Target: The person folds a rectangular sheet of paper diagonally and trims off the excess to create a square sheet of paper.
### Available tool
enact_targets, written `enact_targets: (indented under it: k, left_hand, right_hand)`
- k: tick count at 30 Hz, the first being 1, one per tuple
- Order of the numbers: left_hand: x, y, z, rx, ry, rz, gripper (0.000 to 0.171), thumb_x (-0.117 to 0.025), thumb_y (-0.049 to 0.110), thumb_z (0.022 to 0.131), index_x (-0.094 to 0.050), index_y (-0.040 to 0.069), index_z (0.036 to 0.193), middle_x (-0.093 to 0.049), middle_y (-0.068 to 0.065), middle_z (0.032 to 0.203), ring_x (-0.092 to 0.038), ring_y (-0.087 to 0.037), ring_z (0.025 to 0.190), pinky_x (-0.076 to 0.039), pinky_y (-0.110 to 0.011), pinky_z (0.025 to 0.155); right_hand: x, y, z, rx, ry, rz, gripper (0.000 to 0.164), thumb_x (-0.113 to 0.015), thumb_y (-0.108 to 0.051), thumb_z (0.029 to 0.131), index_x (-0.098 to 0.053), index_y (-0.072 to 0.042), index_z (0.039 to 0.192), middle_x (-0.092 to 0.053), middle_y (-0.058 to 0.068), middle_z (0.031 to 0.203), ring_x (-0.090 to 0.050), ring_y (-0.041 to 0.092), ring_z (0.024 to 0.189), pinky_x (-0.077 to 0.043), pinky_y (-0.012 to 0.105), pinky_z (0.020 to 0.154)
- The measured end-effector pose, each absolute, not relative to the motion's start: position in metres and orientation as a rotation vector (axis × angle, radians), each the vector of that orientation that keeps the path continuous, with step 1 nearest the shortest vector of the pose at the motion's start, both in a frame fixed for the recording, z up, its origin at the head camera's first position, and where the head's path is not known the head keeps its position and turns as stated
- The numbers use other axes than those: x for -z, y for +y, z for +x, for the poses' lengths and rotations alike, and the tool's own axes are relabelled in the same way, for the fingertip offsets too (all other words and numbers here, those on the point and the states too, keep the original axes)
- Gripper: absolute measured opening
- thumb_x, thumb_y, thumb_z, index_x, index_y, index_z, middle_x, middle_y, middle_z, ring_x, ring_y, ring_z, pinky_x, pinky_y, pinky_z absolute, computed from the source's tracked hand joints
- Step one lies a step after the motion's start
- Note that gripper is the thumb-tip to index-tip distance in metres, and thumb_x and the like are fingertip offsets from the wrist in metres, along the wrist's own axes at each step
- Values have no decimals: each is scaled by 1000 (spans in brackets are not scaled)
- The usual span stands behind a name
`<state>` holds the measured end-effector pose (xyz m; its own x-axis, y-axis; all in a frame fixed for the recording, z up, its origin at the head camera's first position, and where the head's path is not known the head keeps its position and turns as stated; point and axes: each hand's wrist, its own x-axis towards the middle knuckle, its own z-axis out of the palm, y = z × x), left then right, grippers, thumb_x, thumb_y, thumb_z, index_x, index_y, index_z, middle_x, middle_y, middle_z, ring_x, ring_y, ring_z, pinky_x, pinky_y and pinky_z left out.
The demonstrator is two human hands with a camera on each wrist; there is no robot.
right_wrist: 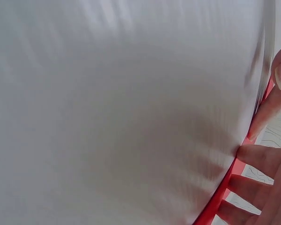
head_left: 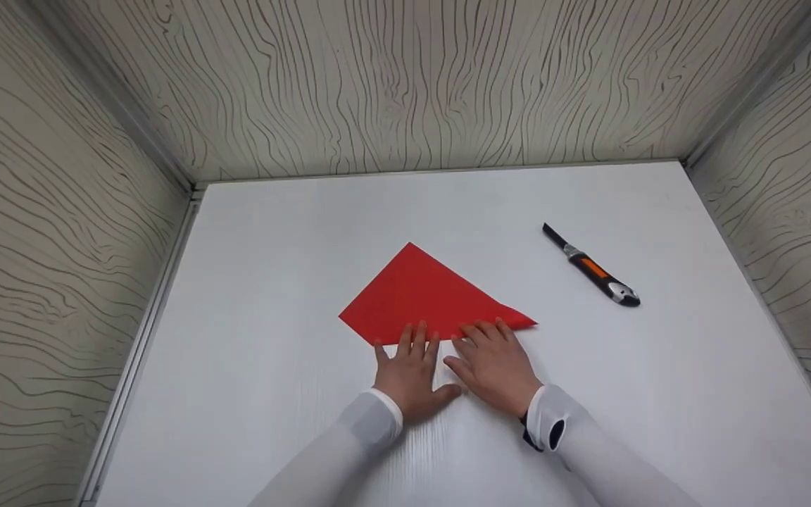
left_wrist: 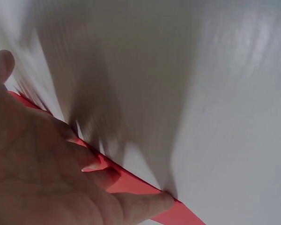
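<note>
Red paper [head_left: 419, 292], folded into a lopsided kite shape, lies in front of me near the middle of a white tabletop [head_left: 265, 267], one corner pointing away from me and a narrow tip reaching out to the right. Both my hands rest along its near edge. My left hand [head_left: 412, 377] is spread, its fingertips on the paper and its thumb out to the side over the bare table. My right hand [head_left: 497, 366] lies just beside it, fingers extended and closer together, touching the same edge towards the narrow tip; neither hand seems to pinch the sheet. Near that tip the far edge bulges out of line, and the paper there looks slightly raised. I judge that as the weak spot: pressing hard on it could set a crooked crease or a wrinkle, and if my hands push unevenly, the sheet could turn or the layers slip out of line. To the right, well apart from the paper, lies a utility knife [head_left: 592, 276] with a black and orange handle, its dark, narrow end pointing away; a careless reach that way could risk a cut.
</note>
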<state>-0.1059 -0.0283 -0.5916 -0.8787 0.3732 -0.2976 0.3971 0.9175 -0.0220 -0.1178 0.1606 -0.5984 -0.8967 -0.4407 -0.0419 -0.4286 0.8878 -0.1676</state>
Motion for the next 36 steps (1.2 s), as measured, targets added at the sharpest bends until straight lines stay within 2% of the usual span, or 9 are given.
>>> enact_targets:
  k: [5,12,17,23,36]
  left_hand:
    - [592,-28,-106,116,2794,573,98,-49,79,89,-22,23,165,-18,-8,170,-19,-33,155,-31,-73,109]
    - [592,-28,-105,87,2803,574,92,-50,77,89,-22,32,164,-19,-9,170,-19,-34,154,-30,-74,108]
    - [592,-27,-104,83,2811,568,94,-53,77,88,-24,31,164,-20,-7,170,-20,-34,154,-29,-74,109]
    - [593,-27,-105,91,2805,562,92,-47,77,90,-25,28,164,-20,-9,170,-20,-34,154,-29,-74,109]
    - [594,-27,-105,103,2812,571,92,-49,77,89,-25,29,164,-21,-8,169,-22,-35,153,-31,-73,108]
  right_hand:
    - [601,164,-118,227,2957,-666,62,-59,-56,98,-58,-18,147,-54,10,150,-47,35,137,-23,60,119]
    - [599,166,-120,248,2936,-661,60,-59,-55,99,-58,-18,147,-53,10,150,-47,34,138,-23,60,119]
    - [598,170,-120,286,2935,-621,59,-60,-54,98,-60,-18,145,-53,10,150,-46,34,138,-23,58,120]
    - [598,174,-119,314,2962,-623,53,-58,-50,100,-64,-16,141,-55,11,147,-48,35,136,-25,58,119]
    - [595,181,-119,334,2933,-591,55,-61,-50,99,-63,-17,142,-53,11,150,-47,36,138,-22,59,120]
